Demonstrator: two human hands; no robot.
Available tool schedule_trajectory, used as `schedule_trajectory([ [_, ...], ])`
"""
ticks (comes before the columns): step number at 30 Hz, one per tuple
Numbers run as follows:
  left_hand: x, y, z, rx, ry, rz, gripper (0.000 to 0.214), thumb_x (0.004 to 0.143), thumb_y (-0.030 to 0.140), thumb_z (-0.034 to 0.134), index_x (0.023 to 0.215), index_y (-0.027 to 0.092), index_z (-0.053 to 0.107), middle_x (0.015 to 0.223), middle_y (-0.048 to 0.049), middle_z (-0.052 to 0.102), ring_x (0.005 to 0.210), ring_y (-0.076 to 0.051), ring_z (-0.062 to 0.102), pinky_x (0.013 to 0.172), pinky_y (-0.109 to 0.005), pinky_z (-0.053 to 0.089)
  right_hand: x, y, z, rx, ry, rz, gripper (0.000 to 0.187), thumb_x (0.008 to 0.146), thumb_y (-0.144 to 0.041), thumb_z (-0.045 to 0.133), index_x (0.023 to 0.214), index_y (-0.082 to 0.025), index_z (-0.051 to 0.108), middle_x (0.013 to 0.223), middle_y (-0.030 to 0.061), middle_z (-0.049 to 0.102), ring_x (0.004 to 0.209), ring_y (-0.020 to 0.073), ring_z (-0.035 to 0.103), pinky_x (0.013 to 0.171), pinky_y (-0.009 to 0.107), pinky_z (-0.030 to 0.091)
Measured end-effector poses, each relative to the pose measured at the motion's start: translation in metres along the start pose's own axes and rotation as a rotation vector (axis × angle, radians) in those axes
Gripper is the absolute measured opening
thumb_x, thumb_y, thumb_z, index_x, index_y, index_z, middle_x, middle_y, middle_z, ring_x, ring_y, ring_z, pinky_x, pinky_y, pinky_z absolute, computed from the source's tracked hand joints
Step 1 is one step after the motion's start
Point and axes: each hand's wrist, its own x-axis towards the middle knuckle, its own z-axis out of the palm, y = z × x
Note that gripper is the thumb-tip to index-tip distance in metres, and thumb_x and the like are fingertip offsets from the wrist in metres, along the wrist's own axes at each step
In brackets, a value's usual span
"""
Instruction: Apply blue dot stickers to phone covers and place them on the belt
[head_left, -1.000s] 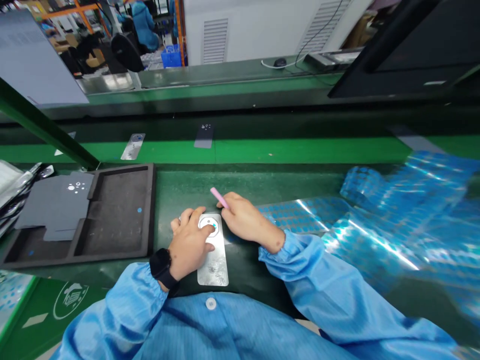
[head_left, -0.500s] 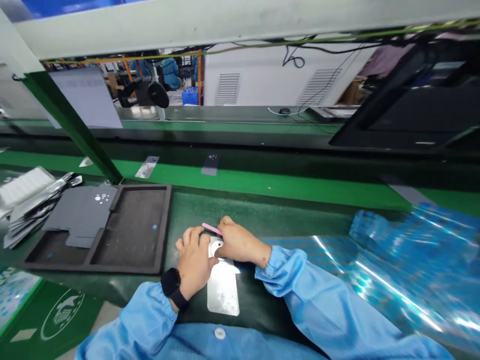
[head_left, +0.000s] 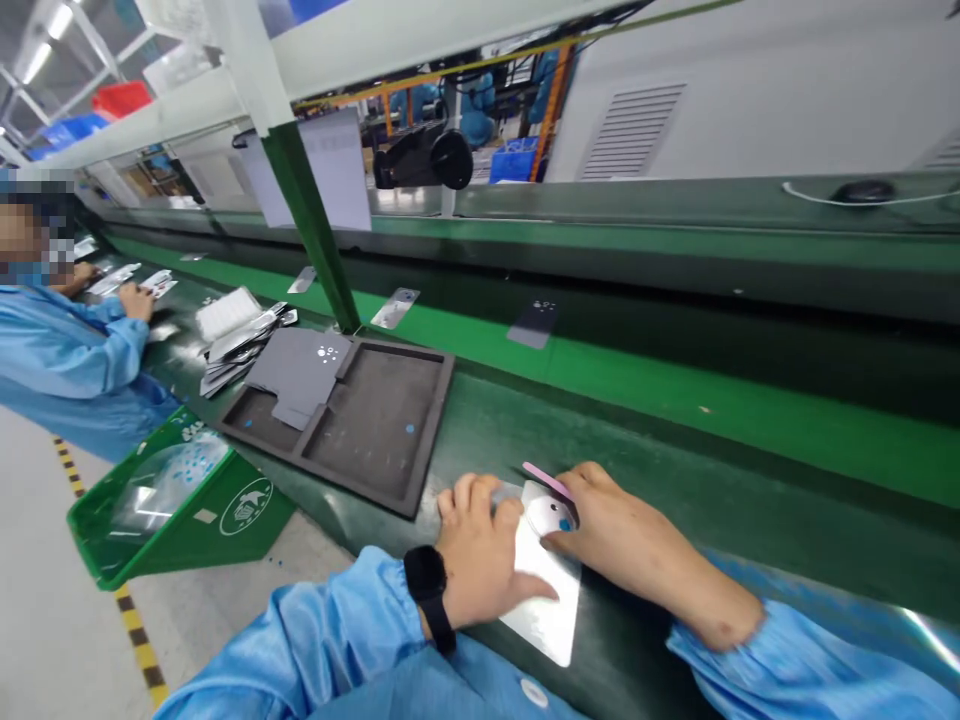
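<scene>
A brushed-metal plate [head_left: 544, 610] lies on the green bench, with a round white part [head_left: 551, 517] carrying a blue dot at its far end. My left hand [head_left: 476, 550] grips the plate's near-left side, thumb across its face and a black watch [head_left: 427, 590] on the wrist. My right hand [head_left: 630, 530] lies over the plate's far-right edge beside the round part. It pinches a slim pink stick [head_left: 547, 481], whose tip points left over the plate.
A dark foam tray [head_left: 375, 420] with a grey sheet [head_left: 300, 375] sits left of my hands. Beyond it are stacked plates [head_left: 236, 350]. A co-worker [head_left: 67, 370] works at far left. A green bin [head_left: 172, 500] stands by the bench, with metal plates [head_left: 394, 308] on the green strip behind.
The view has swung left, revealing the co-worker and bin. My left hand has shifted off the round part to the plate's side, and my right hand and pink stick now lie beside that part.
</scene>
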Motion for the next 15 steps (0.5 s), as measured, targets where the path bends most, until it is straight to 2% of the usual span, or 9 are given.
schedule_trajectory([
  [2, -0.011, 0.001, 0.001, -0.032, -0.037, 0.023, 0.074, 0.062, 0.068, 0.073, 0.113, 0.019, 0.054, 0.127, -0.0165, 0.048, 0.117, -0.037, 0.042, 0.088, -0.056, 0.042, 0.001, -0.001, 0.002, -0.011, 0.010, 0.007, 0.032, 0.072, -0.030, 0.064, 0.101, -0.016, 0.060, 0.110, 0.0120, 0.057, 0.086, 0.0246, 0.064, 0.072, 0.033, 0.046],
  [5, -0.020, 0.003, 0.004, -0.032, -0.039, 0.023, 0.064, 0.070, 0.065, 0.068, 0.112, 0.019, 0.055, 0.125, -0.0159, 0.049, 0.115, -0.035, 0.043, 0.087, -0.054, 0.043, 0.004, -0.005, 0.002, 0.011, 0.055, -0.003, 0.028, 0.066, -0.029, 0.068, 0.089, -0.016, 0.059, 0.102, 0.0113, 0.059, 0.083, 0.0236, 0.064, 0.071, 0.032, 0.047],
  [7, -0.022, 0.005, 0.006, -0.027, -0.016, 0.031, 0.060, 0.073, 0.061, 0.069, 0.113, 0.019, 0.054, 0.126, -0.0160, 0.049, 0.115, -0.035, 0.043, 0.087, -0.055, 0.043, 0.005, -0.006, -0.001, 0.072, 0.061, 0.002, 0.023, 0.063, -0.029, 0.069, 0.080, -0.019, 0.057, 0.089, 0.0085, 0.062, 0.078, 0.0236, 0.064, 0.067, 0.031, 0.047],
  [9, -0.022, 0.005, 0.008, -0.031, 0.002, 0.032, 0.058, 0.073, 0.057, 0.071, 0.114, 0.020, 0.053, 0.127, -0.0162, 0.048, 0.115, -0.035, 0.043, 0.087, -0.056, 0.043, 0.007, -0.004, -0.010, 0.173, 0.040, -0.019, 0.015, 0.066, -0.029, 0.065, 0.075, -0.022, 0.054, 0.074, 0.0045, 0.062, 0.069, 0.0227, 0.062, 0.062, 0.031, 0.046],
  [11, -0.021, 0.006, 0.006, -0.045, 0.027, 0.018, 0.058, 0.072, 0.055, 0.072, 0.114, 0.020, 0.052, 0.127, -0.0166, 0.046, 0.115, -0.036, 0.043, 0.086, -0.056, 0.043, 0.013, 0.005, -0.027, 0.300, 0.032, -0.072, 0.006, 0.071, -0.026, 0.061, 0.072, -0.023, 0.055, 0.066, 0.0033, 0.063, 0.062, 0.0212, 0.060, 0.059, 0.031, 0.044],
  [13, -0.016, 0.006, -0.004, -0.062, 0.069, 0.007, 0.055, 0.074, 0.052, 0.071, 0.114, 0.020, 0.051, 0.128, -0.0169, 0.045, 0.116, -0.036, 0.042, 0.086, -0.057, 0.043, 0.027, 0.020, -0.053, 0.437, 0.089, -0.087, 0.002, 0.074, -0.024, 0.059, 0.073, -0.023, 0.060, 0.066, 0.0061, 0.065, 0.058, 0.0191, 0.058, 0.056, 0.031, 0.042],
  [15, -0.004, 0.006, -0.021, -0.066, 0.128, 0.000, 0.048, 0.077, 0.045, 0.068, 0.114, 0.019, 0.051, 0.128, -0.0165, 0.044, 0.116, -0.035, 0.041, 0.089, -0.056, 0.042, 0.047, 0.037, -0.085, 0.530, 0.225, 0.040, 0.011, 0.080, -0.023, 0.056, 0.077, -0.019, 0.065, 0.064, 0.0104, 0.066, 0.049, 0.0152, 0.053, 0.048, 0.030, 0.036],
])
